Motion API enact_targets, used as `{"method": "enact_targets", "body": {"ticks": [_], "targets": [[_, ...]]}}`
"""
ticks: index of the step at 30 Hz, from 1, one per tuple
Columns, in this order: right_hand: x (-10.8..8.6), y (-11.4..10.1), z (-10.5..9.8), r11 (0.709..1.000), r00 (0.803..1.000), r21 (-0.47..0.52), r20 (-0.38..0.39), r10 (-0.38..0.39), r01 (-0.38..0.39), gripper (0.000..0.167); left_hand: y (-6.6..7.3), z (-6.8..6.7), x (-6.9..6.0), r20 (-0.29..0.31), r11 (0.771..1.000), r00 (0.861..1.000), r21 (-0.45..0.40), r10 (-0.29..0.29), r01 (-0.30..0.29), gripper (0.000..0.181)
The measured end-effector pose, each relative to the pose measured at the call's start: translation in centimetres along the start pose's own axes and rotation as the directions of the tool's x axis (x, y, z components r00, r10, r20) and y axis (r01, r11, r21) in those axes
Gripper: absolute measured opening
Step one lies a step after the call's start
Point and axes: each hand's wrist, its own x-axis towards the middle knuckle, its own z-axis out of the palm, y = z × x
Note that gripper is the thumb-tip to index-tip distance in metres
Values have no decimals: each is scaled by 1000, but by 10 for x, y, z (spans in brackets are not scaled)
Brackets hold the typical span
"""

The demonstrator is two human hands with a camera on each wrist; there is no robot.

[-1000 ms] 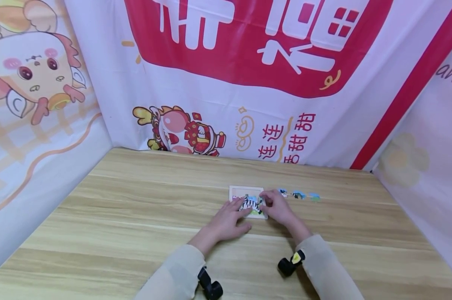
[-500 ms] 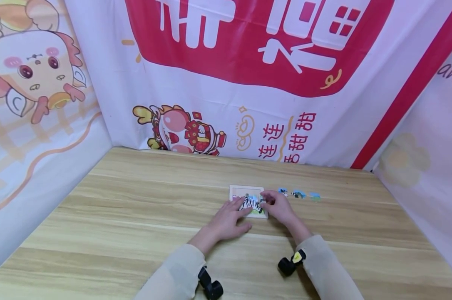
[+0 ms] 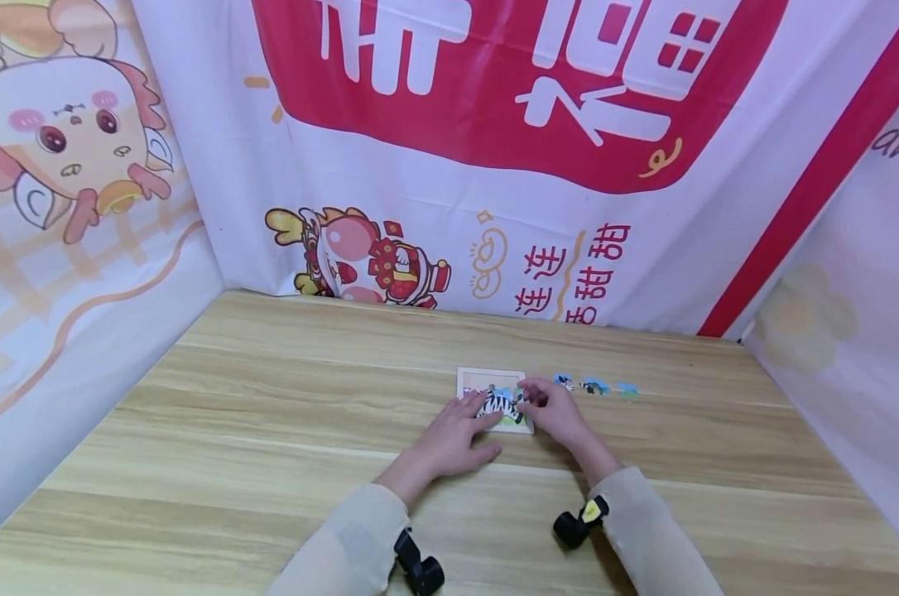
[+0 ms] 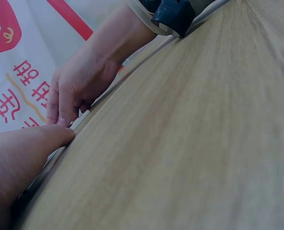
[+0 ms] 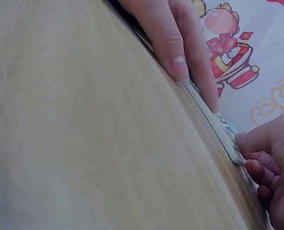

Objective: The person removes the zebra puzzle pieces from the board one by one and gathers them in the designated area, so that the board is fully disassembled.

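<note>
A small pale puzzle tray (image 3: 492, 377) lies on the table, its lower part filled with zebra-picture pieces (image 3: 500, 404). My left hand (image 3: 449, 437) rests on the tray's left side with extended fingers; in the right wrist view its thumb (image 5: 173, 57) touches the tray's edge (image 5: 210, 120). My right hand (image 3: 559, 412) is at the tray's right edge, thumb and fingertips pinching a small puzzle piece (image 3: 520, 396), mostly hidden by the fingers. Curled fingers of the right hand (image 5: 276, 163) sit beside the tray's corner in the right wrist view.
Three loose puzzle pieces lie in a row right of the tray: a near one (image 3: 564, 382), a middle one (image 3: 594, 386) and a far one (image 3: 627, 391). Printed cloth (image 3: 449, 182) hangs behind the wooden table (image 3: 271, 397) and at both sides.
The right fingertips have shifted very slightly at the tray's right side. The left hand, tray and loose pieces stay in place.
</note>
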Motion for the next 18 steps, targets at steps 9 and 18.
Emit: {"method": "enact_targets", "body": {"ticks": [9,18], "targets": [[-3,-6,-2,998,998,-3,0,-59,59,31,-1,0,0,-3,1000,1000,0,1,-1,54],[1,-3,-2,997,1000,-68,9,-19,19,30,0,0,0,4,1000,1000,-8,-3,3,54]]}}
